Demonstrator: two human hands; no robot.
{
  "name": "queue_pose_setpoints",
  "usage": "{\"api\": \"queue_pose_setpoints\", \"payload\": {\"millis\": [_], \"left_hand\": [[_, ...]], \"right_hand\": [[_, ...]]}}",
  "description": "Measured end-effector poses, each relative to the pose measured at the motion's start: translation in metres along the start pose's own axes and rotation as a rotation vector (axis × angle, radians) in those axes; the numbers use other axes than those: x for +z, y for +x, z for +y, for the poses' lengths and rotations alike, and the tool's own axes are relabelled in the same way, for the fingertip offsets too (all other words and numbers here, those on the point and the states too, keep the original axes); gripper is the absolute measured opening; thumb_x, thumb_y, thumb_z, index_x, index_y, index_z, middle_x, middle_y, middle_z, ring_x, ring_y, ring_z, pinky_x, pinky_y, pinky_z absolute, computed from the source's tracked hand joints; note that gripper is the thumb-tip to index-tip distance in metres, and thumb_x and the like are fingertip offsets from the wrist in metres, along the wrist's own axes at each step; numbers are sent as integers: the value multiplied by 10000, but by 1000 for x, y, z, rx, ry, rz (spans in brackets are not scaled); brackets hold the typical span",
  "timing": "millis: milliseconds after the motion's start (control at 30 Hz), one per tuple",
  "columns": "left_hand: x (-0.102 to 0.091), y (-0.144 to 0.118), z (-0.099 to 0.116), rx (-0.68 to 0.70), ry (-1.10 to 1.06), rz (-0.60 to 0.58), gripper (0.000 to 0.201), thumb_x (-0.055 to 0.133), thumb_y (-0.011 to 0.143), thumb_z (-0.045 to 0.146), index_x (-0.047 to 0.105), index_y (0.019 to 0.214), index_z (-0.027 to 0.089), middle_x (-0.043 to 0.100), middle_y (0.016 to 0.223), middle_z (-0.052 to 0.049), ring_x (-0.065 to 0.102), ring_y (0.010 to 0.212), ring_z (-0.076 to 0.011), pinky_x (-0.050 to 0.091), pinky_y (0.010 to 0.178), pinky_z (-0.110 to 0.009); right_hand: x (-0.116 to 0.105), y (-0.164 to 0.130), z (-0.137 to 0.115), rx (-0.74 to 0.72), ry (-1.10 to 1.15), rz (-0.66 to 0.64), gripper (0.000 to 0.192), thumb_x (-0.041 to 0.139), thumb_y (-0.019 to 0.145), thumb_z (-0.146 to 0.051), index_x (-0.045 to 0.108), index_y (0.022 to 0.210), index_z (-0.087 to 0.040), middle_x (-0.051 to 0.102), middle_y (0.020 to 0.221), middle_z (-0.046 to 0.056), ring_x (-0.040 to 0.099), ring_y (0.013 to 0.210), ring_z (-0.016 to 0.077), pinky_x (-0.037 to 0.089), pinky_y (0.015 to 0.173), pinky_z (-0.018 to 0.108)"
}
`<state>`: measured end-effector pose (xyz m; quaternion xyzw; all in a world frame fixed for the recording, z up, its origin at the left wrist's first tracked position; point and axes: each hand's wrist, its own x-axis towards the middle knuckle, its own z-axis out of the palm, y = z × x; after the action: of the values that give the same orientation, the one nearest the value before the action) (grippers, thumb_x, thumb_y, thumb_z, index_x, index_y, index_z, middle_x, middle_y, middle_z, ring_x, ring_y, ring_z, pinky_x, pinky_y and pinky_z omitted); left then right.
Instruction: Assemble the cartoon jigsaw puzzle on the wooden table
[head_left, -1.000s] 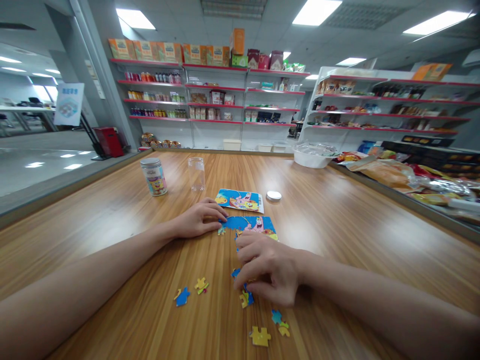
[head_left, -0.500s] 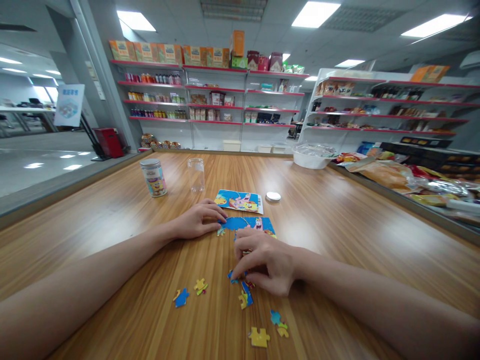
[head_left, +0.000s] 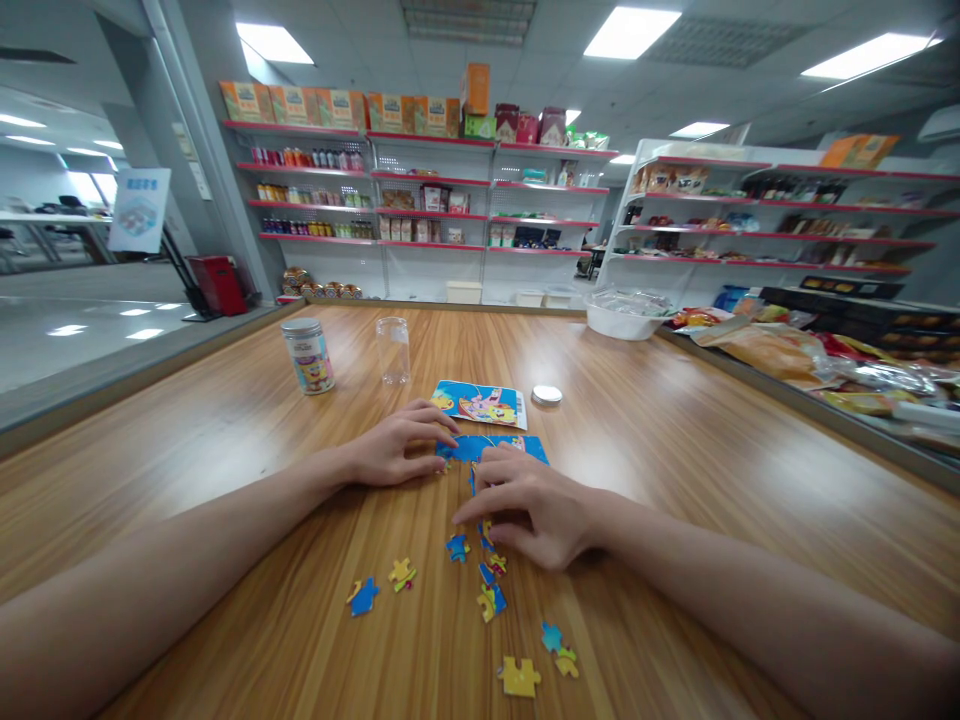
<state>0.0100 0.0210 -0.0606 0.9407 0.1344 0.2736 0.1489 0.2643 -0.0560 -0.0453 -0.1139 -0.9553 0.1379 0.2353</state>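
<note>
A partly joined jigsaw puzzle (head_left: 466,449) with a blue background lies on the wooden table, its right part hidden under my right hand (head_left: 540,503). That hand hovers low, fingers bent and apart, index finger stretched left, with no piece visible in its grasp. My left hand (head_left: 396,444) rests with spread fingers at the puzzle's upper left corner, near a small piece partly under the thumb. A blue piece (head_left: 457,547) lies just below my right index finger. Closer to me are a blue piece (head_left: 364,596), a yellow-green piece (head_left: 402,573) and a yellow piece (head_left: 519,677).
Beyond the puzzle lies a picture card (head_left: 480,403), with a round white lid (head_left: 547,395) beside it. A printed can (head_left: 308,358) and a clear jar (head_left: 394,352) stand at the back left. A white bowl (head_left: 622,318) and packaged snacks (head_left: 795,360) sit far right.
My right hand has lifted and shifted slightly away from me, its index finger leaving the blue piece, which now lies uncovered slightly further left. My left hand has moved slightly right.
</note>
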Motion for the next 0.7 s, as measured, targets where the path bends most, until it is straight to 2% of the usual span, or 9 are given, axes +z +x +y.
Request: {"api": "queue_pose_setpoints", "payload": {"millis": [100, 200, 300, 533, 700], "left_hand": [[0, 0, 3, 5, -16, -56, 247, 651, 907, 274, 669, 1147, 220, 620, 1224, -95, 526, 1165, -260, 410, 1032, -445], [1, 0, 2, -2, -23, -61, 250, 641, 913, 268, 666, 1158, 224, 619, 1225, -96, 528, 1167, -260, 414, 1035, -447], [2, 0, 2, -4, -31, -54, 248, 638, 915, 268, 669, 1157, 223, 622, 1215, -98, 538, 1158, -260, 425, 1027, -444], [3, -1, 1, -10, -62, -59, 254, 638, 912, 270, 672, 1156, 210, 615, 1232, -113, 569, 1148, -260, 450, 1016, -432], [2, 0, 2, -16, -71, -54, 250, 640, 910, 279, 677, 1146, 203, 621, 1217, -120, 583, 1132, -263, 461, 1007, -429]], "right_hand": [[1, 0, 0, 20, -30, 28, 333, 590, 806, -161, 677, 1128, -171, 588, 841, 56, 509, 780, 204, 389, 715, 357], [1, -1, 3, 0, -24, 74, 275, 548, 829, -144, 707, 1052, -167, 573, 822, 59, 505, 772, 199, 393, 715, 356], [0, -1, 5, -4, 0, 60, 236, 544, 806, -134, 735, 939, -176, 556, 789, 51, 500, 737, 186, 398, 716, 356], [-1, -1, 4, -8, 30, 76, 134, 603, 809, -188, 728, 852, -172, 547, 726, 26, 494, 681, 168, 384, 699, 346], [-5, 1, 0, 8, 148, -44, 145, 692, 834, -303, 689, 797, -163, 593, 702, 16, 531, 728, 172, 392, 719, 328]]}}
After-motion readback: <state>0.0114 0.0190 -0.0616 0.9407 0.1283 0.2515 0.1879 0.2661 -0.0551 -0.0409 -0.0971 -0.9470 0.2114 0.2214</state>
